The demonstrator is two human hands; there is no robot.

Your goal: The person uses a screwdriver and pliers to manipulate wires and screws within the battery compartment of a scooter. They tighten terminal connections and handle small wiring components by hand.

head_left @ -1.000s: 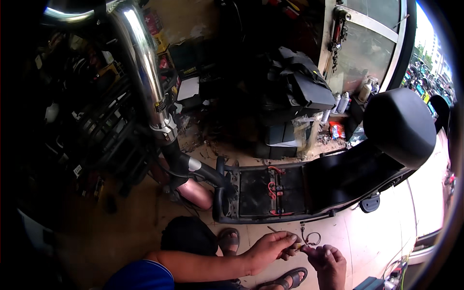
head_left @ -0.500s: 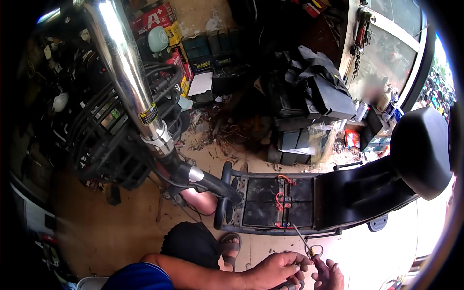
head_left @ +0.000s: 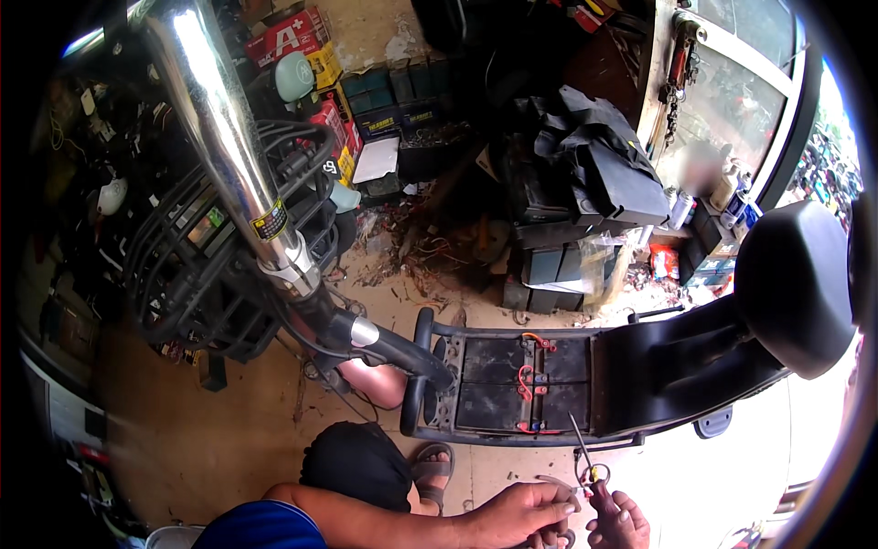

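My left hand [head_left: 529, 512] is closed at bottom centre, pinching what looks like a grey cable [head_left: 552, 479]; small items at its fingertips are hard to make out. My right hand [head_left: 620, 523] grips a screwdriver [head_left: 599, 494] with a dark reddish handle, its long shaft pointing up toward the scooter deck. A small wire loop [head_left: 604, 468] is beside the shaft. Above the hands lies the black scooter deck [head_left: 419, 403], holding dark batteries [head_left: 489, 405] joined by red wires [head_left: 523, 375].
A chrome steering column [head_left: 210, 119] and black basket [head_left: 160, 265] are at left, a padded seat [head_left: 791, 284] at right. Behind stand stacked black boxes [head_left: 613, 183], spray cans [head_left: 681, 206] and a glass door [head_left: 741, 91]. My sandalled foot [head_left: 430, 471] is below the deck.
The screwdriver has swung from slanting left over my left hand to pointing up toward the deck in my right hand. Both hands appear lower. The whole view has shifted.
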